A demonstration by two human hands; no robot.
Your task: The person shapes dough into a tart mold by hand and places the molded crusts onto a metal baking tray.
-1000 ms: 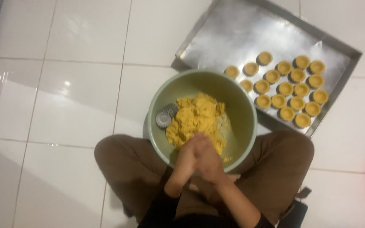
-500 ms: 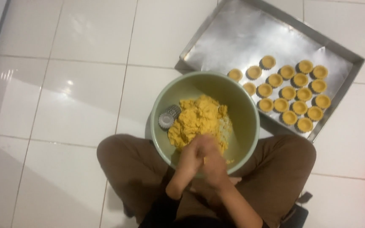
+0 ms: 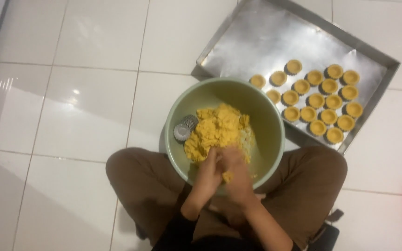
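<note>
Both hands, left hand [image 3: 209,168] and right hand [image 3: 236,173], are clenching a yellow dough piece [image 3: 228,176] over the green bowl [image 3: 266,153] rim, where crumbs are likely falling onto the lap.

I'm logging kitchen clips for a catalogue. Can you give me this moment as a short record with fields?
setting: white tiled floor, person seated cross-legged
left hand: over the bowl rim, pressed against the right hand
right hand: holds a bit of yellow dough
bowl: pale green, holds dough mass and small fluted tins
tray: metal, rows of filled tart shells
</note>
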